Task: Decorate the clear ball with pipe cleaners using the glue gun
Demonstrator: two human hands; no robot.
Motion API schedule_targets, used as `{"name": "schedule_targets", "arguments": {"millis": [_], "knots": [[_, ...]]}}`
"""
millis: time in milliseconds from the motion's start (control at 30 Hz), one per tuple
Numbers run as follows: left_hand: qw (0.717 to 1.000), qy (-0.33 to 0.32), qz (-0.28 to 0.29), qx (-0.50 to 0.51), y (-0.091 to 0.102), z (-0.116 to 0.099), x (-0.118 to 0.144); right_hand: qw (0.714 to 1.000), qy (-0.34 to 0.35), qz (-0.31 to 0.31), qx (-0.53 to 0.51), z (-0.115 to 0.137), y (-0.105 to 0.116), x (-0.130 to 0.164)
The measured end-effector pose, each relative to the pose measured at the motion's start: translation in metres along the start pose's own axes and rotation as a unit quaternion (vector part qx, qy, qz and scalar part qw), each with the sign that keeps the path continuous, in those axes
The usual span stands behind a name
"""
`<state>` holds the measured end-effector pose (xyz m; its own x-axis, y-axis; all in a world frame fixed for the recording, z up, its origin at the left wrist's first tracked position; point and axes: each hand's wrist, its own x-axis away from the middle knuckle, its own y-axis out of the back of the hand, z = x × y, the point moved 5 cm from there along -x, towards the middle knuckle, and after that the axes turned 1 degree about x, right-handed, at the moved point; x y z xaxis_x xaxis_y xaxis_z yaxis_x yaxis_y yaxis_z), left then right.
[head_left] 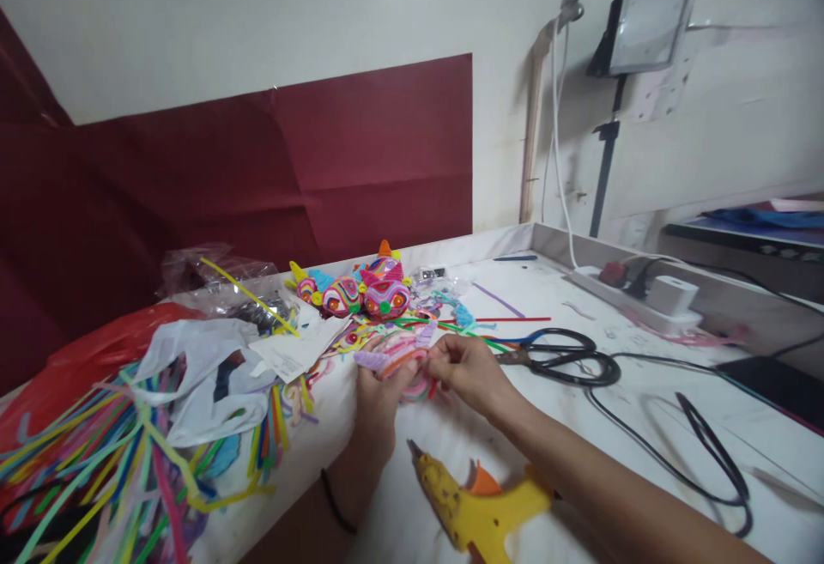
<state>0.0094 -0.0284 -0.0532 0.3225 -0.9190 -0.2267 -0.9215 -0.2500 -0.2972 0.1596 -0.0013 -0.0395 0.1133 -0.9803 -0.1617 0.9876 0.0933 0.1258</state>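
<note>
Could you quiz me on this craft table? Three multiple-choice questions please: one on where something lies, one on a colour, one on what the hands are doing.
1. Where do the black scissors lie?
A. on the white table, just right of the hands
B. on the red bag
C. under the glue gun

2. What colour is the glue gun body?
A. blue
B. yellow
C. white

3. What are the hands doing?
A. resting flat and empty
B. both gripping the scissors
C. both closed on a coiled pipe-cleaner piece

Answers:
1 A: they lie flat on the tabletop beside the right hand.
2 B: yellow with an orange trigger.
3 C: the left hand and right hand pinch the piece between them.
</note>
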Motion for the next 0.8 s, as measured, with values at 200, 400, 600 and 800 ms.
{"name": "schedule_targets", "arguments": {"millis": [200,400,600,800], "knots": [[0.999,-0.025,-0.012,-0.022,0.003,0.001,-0.003,0.998,-0.049,0.012,-0.024,0.002,-0.001,0.000],[0.999,-0.012,-0.024,-0.047,0.003,0.002,-0.004,0.995,-0.088,0.015,-0.052,0.002,-0.001,0.001],[0.998,0.022,-0.043,-0.046,0.002,0.000,-0.001,0.992,-0.098,0.008,-0.073,-0.005,-0.004,-0.003],[0.998,0.011,-0.042,-0.044,0.002,-0.003,0.001,0.993,-0.083,0.016,-0.088,0.006,0.000,0.000]]}}
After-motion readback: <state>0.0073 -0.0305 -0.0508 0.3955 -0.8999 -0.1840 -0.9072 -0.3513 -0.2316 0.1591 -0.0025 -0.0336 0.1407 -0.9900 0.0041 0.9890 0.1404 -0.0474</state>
